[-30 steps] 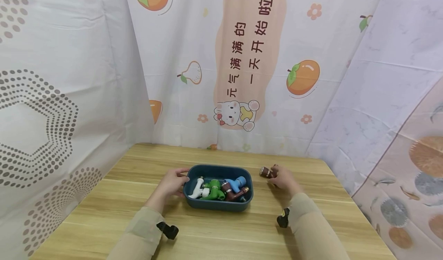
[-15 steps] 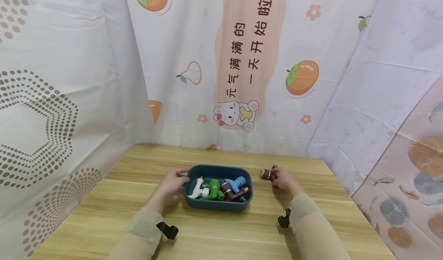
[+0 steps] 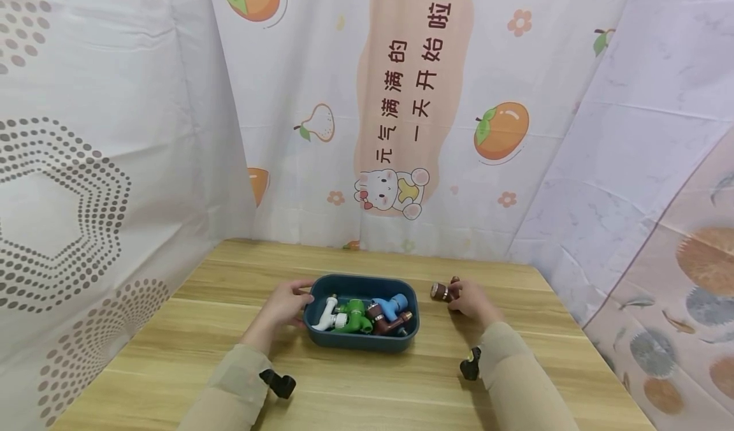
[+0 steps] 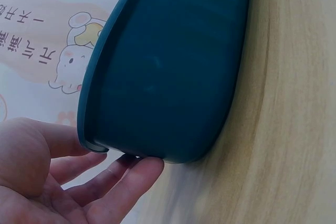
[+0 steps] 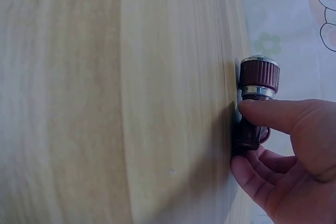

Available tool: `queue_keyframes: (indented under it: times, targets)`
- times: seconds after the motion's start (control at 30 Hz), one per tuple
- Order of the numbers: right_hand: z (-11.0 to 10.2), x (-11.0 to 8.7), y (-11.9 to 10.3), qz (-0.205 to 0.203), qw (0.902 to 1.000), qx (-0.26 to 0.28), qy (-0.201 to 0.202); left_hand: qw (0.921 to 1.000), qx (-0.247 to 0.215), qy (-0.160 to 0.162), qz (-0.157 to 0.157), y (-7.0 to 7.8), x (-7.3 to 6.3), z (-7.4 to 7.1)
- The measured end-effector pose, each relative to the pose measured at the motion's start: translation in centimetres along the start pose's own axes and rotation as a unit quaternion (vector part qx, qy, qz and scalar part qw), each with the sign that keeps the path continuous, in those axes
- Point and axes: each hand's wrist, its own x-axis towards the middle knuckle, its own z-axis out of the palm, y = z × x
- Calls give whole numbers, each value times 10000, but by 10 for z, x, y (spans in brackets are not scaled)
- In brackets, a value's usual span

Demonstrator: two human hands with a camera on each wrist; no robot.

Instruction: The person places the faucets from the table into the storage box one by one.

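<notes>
A dark blue plastic basin (image 3: 367,342) sits on the table. My left hand (image 3: 283,303) holds its left end, the thumb over the rim and the fingers against the outer wall (image 4: 168,77). Inside lie a white faucet (image 3: 328,314), a green faucet (image 3: 356,315), a dark brown faucet (image 3: 378,317) and a blue faucet (image 3: 392,305). Right of the basin, my right hand (image 3: 473,300) pinches another brown faucet (image 3: 439,292) between thumb and fingers. In the right wrist view its ribbed knob (image 5: 260,74) with silver bands shows; the hand covers part of its body.
The wood-grain table (image 3: 355,393) ends at a printed curtain (image 3: 321,208) along the back. More curtains hang at the left (image 3: 189,131) and right (image 3: 602,163).
My right hand has shifted slightly to the right and toward me, and the brown faucet has turned or moved slightly nearer with it. My left hand and the basin stay in place.
</notes>
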Motion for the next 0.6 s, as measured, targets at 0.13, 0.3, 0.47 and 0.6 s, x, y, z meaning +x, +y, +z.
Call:
queue_keyframes:
  times: [0.13,0.3,0.47,0.6]
  targets:
    - [0,0,2,37,10000,-28,22,10000,31,-27,5,0,-1,0]
    - [0,-1,3,96,9998,134,79,10000,63,-29,35,0,-1,1]
    - [-1,-2,4,149,9993,309,163,10000,45,-42,54,0,-1,0]
    - [-2,-3,5,174,9986,467,204,9999,33,-57,98,-2,0,0]
